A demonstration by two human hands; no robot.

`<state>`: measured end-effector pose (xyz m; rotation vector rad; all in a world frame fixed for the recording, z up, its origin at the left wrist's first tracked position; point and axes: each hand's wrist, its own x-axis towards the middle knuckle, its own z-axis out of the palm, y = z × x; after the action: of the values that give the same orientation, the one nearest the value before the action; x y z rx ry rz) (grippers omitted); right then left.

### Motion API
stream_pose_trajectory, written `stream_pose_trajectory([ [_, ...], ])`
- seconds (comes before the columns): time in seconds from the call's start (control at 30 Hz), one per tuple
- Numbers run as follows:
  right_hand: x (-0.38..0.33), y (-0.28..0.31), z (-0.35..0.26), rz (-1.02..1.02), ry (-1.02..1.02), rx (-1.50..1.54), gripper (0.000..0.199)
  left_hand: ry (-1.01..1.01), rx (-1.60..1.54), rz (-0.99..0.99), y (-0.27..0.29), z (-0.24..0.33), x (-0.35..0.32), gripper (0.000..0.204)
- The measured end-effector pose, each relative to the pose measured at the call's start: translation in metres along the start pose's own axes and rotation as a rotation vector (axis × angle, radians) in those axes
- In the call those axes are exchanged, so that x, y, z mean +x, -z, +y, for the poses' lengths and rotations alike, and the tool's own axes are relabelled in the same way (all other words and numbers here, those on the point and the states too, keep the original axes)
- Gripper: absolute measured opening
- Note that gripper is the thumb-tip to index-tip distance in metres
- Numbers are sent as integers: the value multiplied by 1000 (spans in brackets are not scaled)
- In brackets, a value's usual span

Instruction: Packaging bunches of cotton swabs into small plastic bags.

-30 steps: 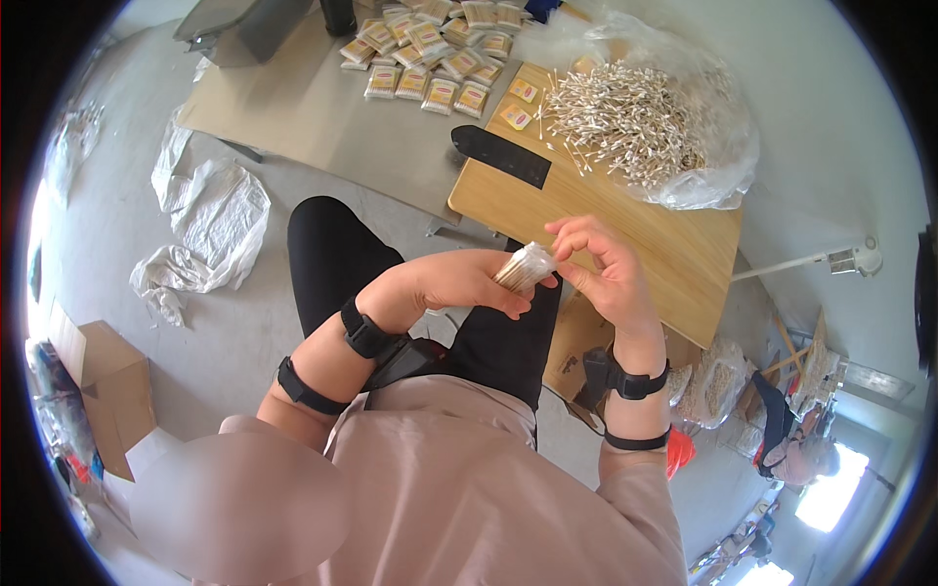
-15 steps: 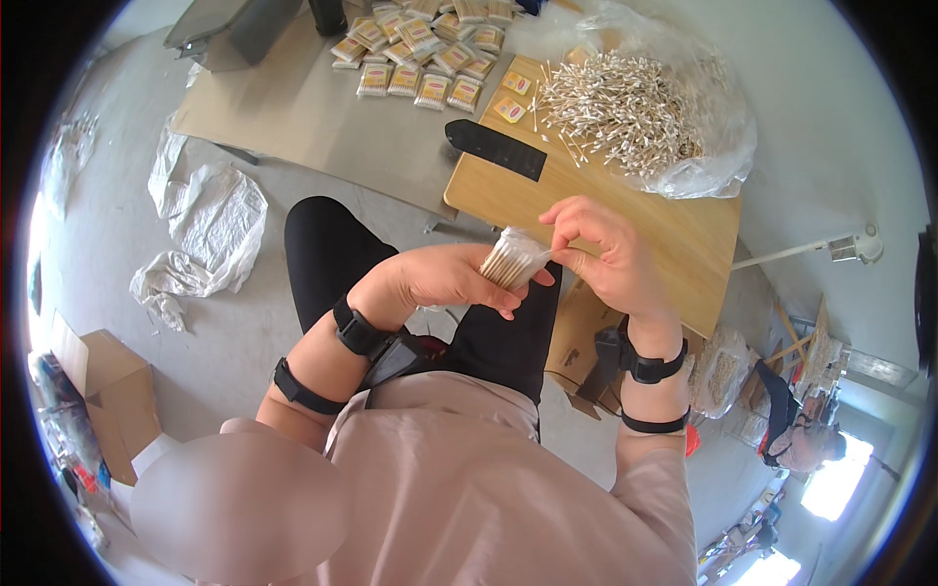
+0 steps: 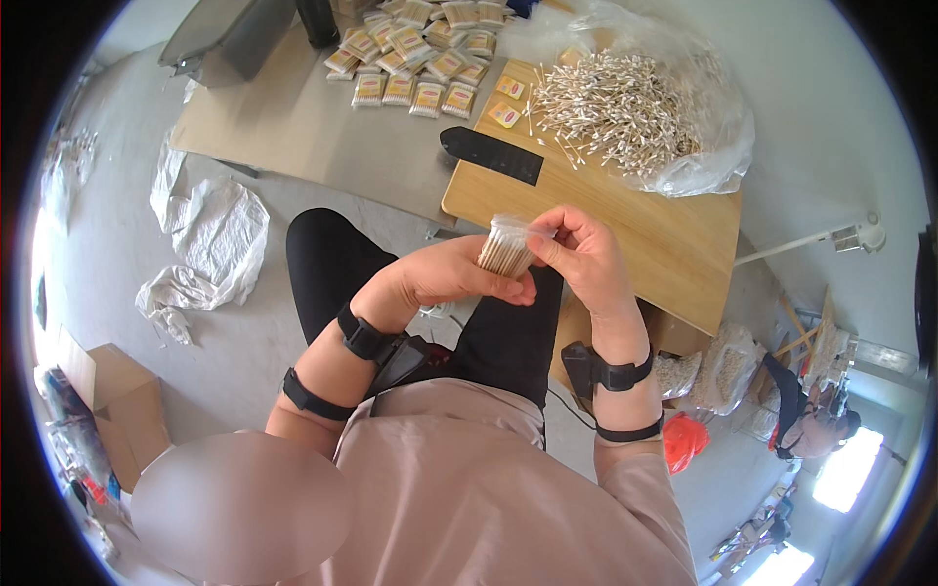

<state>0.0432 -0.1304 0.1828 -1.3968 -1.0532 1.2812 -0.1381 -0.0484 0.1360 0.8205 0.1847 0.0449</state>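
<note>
Left hand (image 3: 445, 278) gripping a bundle of cotton swabs (image 3: 505, 247) from below, over the lap, just before the wooden bench (image 3: 625, 220). Right hand (image 3: 583, 256) pinching the bundle's clear wrapper at its top. Loose swabs (image 3: 620, 103) lying heaped on a plastic bag (image 3: 728, 137) farther back.

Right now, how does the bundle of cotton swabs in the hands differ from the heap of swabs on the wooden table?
The bundle of cotton swabs is small, tightly packed and parallel; the heap of swabs is large, loose and criss-crossed. The bundle sits in a clear sleeve, gripped by the left hand and right hand; the heap lies untouched on an open clear plastic bag on the wooden table. Both look like the same white-tipped swabs.
</note>
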Motion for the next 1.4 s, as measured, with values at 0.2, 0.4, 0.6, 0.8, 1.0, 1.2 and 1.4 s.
stream_pose_trajectory([
  [0.2, 8, 7, 10, 134, 41, -85, 10, 19, 293, 275, -2, 2, 1, 36],
  [0.4, 10, 3, 16, 151, 30, 59, 12, 77, 81, 226, -6, 8, 0, 42],
  [0.6, 7, -5, 25, 130, -34, 73, 22, 93, 60, 247, -3, -3, 8, 39],
  [0.8, 10, 4, 36, 138, 4, 32, 22, 150, 98, 321, -3, -6, 13, 32],
  [1.0, 14, 8, 42, 144, -29, 117, 22, 109, 102, 325, -4, -8, 16, 33],
  [1.2, 13, 6, 45, 129, -87, 220, 23, 90, 121, 325, -4, -10, 15, 43],
  [1.4, 14, 5, 51, 131, -86, 292, 20, 116, 9, 286, -2, -15, 15, 42],
])
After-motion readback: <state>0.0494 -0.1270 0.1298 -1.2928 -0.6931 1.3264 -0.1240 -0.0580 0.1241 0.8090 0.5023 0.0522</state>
